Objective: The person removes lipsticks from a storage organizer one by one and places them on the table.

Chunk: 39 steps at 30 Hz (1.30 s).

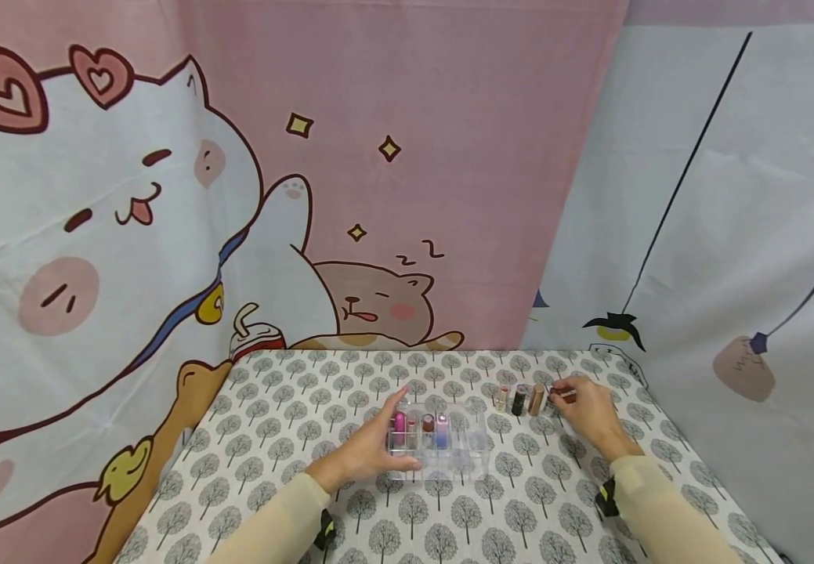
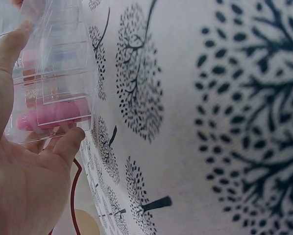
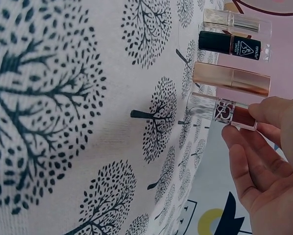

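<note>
A clear plastic lipstick organizer [image 1: 473, 462] sits on the cloth, with several lipsticks in its left compartments, one of them bright pink [image 2: 53, 115]. My left hand [image 1: 364, 450] grips its left end, thumb at the near side and fingers at the far side. To the right, my right hand [image 1: 590, 411] pinches a lipstick [image 3: 225, 110] with a dark red end and a clear, silvery lower part. Beside it three more stand upright in a row: a rose-gold tube [image 3: 232, 78], a black tube [image 3: 230, 45] and a pale gold one with a clear end [image 3: 230, 22].
A white cloth [image 1: 265, 439] printed with grey trees covers the table. Behind it hangs a pink curtain [image 1: 477, 196] with cartoon cats, and a pale one [image 1: 731, 235] closes off the right side.
</note>
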Motion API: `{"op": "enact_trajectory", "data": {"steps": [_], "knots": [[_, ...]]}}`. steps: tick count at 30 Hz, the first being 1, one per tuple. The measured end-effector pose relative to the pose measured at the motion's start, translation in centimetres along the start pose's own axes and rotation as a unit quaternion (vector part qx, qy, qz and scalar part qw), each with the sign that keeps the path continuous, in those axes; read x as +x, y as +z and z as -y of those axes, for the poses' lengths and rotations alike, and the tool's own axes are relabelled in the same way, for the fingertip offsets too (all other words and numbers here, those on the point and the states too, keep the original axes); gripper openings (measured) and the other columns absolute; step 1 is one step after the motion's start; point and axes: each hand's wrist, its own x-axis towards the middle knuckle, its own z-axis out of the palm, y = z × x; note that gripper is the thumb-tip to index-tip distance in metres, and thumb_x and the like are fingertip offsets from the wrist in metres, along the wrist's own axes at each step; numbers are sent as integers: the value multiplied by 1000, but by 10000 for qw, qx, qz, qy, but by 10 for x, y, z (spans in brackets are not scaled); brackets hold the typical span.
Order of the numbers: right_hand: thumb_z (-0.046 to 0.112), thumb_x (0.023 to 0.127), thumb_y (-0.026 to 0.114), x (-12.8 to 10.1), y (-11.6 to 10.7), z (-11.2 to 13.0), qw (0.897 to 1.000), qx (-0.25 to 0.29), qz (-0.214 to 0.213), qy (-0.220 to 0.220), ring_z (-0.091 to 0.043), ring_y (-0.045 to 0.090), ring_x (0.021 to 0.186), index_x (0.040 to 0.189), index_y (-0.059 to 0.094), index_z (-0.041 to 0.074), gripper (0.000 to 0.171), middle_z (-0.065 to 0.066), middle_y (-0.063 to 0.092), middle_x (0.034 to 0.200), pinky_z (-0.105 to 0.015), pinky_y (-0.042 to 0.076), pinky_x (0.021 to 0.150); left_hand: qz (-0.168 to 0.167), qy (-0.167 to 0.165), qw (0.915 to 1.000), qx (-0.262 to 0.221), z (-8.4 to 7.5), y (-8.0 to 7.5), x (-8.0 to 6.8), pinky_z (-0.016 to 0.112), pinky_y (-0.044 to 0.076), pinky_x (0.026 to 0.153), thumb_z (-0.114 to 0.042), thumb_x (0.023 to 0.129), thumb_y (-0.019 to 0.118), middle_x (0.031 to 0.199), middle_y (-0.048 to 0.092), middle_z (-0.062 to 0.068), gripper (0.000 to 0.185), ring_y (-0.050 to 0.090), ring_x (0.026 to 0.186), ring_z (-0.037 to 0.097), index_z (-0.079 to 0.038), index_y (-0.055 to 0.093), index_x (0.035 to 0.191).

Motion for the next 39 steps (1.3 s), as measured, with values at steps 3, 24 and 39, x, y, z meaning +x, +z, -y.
{"op": "enact_trajectory", "data": {"steps": [3,24,39], "knots": [[9,108,82,0,1,-1,10000,6,24,-17,-42,86,100,130,82,-4,27,-25,86,118,-53,73,77,9,1,10000,13,0,0,0,76,44,134,-47,90,103,194,26,17,142,48,168,52,-56,-4,183],[9,107,81,-6,0,3,9999,24,-16,-137,-44,86,103,137,80,-3,32,-26,86,121,-52,73,77,43,-4,10000,21,-2,0,-1,75,45,133,-46,91,102,191,31,23,141,52,165,52,-56,-4,183],[9,107,80,-13,-9,13,9980,133,-511,-339,-51,76,121,142,77,-3,37,-34,72,141,-71,67,94,65,-105,9999,79,-3,0,-1,73,53,127,-48,90,102,189,36,25,140,67,150,50,-58,-2,183]]}}
